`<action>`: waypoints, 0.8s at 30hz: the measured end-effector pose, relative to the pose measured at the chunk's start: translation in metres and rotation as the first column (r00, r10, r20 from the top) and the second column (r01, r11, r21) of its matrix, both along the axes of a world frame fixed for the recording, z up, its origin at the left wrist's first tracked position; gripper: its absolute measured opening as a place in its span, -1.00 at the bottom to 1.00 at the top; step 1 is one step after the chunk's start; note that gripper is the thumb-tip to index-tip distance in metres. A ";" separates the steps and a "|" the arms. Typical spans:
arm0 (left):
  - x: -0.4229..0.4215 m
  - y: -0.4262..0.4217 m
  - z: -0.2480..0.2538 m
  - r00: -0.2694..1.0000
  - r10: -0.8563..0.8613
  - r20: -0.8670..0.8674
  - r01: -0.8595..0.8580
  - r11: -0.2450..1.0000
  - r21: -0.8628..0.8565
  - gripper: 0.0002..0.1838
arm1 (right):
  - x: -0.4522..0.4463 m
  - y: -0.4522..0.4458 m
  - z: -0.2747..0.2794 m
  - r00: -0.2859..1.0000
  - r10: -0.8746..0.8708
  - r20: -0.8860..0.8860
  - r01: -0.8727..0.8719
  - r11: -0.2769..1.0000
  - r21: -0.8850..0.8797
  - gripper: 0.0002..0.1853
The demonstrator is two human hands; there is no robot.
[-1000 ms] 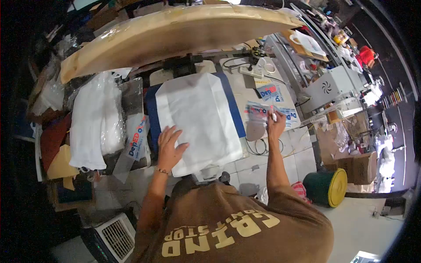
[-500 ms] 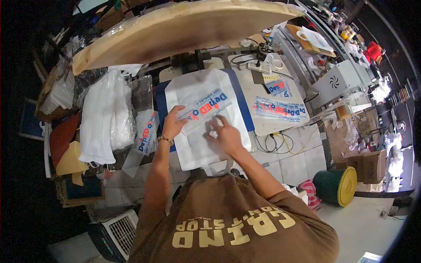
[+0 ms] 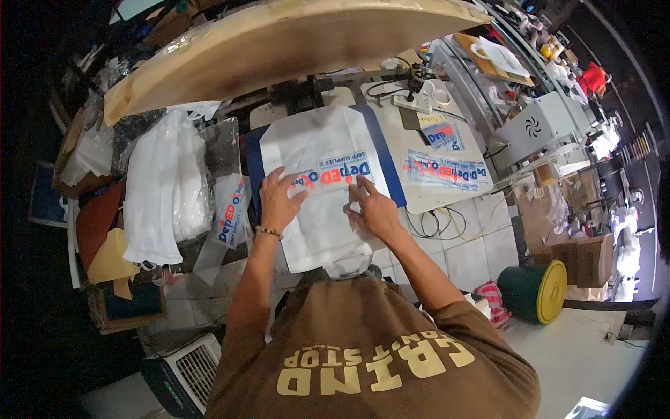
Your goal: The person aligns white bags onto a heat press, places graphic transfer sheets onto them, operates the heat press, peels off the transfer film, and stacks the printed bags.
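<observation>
A white fabric bag (image 3: 314, 230) lies flat on a blue pad (image 3: 393, 174). Across its middle rests a clear film printed "DepED" (image 3: 335, 171) in blue and red, lying nearly level. My left hand (image 3: 280, 200) is at the film's left end, fingers apart, resting on the bag. At the film's right end is my right hand (image 3: 373, 209), its fingers bent and apart, the index fingertip on the film's lower edge. Nothing shows between the fingers of either hand.
Printed films (image 3: 447, 171) lie on the white board (image 3: 419, 202) at right, below a power strip (image 3: 413, 103). White bags (image 3: 157, 188) are stacked at left beside another film (image 3: 230, 213). A large curved tan panel (image 3: 293, 52) overhangs the back. A green bin (image 3: 520, 293) stands lower right.
My right hand has brought a printed film from the right board onto the white bag. Since the middle frame, the film has turned from slanted to nearly level, and my right hand has moved to its right end.
</observation>
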State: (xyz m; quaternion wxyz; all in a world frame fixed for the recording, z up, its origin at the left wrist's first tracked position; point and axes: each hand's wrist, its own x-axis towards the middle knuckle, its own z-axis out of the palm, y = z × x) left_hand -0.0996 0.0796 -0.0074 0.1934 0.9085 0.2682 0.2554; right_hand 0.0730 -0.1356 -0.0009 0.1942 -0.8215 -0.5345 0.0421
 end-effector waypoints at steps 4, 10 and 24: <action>-0.005 -0.011 -0.010 1.000 0.018 0.021 -0.018 0.999 0.027 -0.48 | 0.001 0.000 0.004 1.000 -0.004 -0.023 0.004 1.000 0.008 -0.34; -0.006 -0.008 -0.017 0.993 0.015 0.116 -0.019 0.999 0.030 -0.51 | 0.001 -0.001 0.008 0.996 -0.013 -0.090 0.017 0.999 0.045 -0.36; -0.047 -0.005 0.440 0.941 0.121 0.315 -0.319 0.627 0.710 -0.72 | -0.027 -0.075 0.056 0.856 0.324 -0.402 -0.224 0.934 0.277 -0.72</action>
